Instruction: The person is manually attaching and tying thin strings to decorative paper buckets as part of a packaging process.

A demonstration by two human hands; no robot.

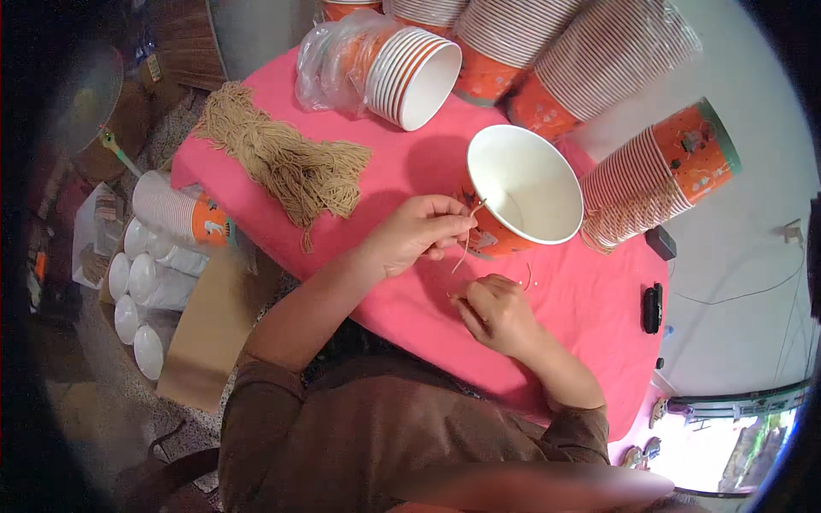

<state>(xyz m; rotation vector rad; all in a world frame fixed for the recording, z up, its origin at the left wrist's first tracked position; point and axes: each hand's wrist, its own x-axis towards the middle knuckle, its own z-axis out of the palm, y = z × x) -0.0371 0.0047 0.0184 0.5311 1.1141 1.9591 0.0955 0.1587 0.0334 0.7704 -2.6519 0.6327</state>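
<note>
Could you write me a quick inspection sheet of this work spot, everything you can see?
Surface: pink cloth over a table.
Job's things: single orange paper cup; short string.
Clutter: twine bundle, cup stacks, bagged cups, two small black objects.
Hands: left hand pinches the string by the cup; right hand closed on the cloth, holding something thin.
Cables: thin one on grey floor.
Surroundings: white cups, cardboard at left.

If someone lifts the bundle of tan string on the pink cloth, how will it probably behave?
The bundle of tan string looks soft and loose, so it would probably droop and hang floppy. Its strands spread at one end, so some may slip out or tangle. It seems light and unlikely to roll on the pink cloth.
</note>
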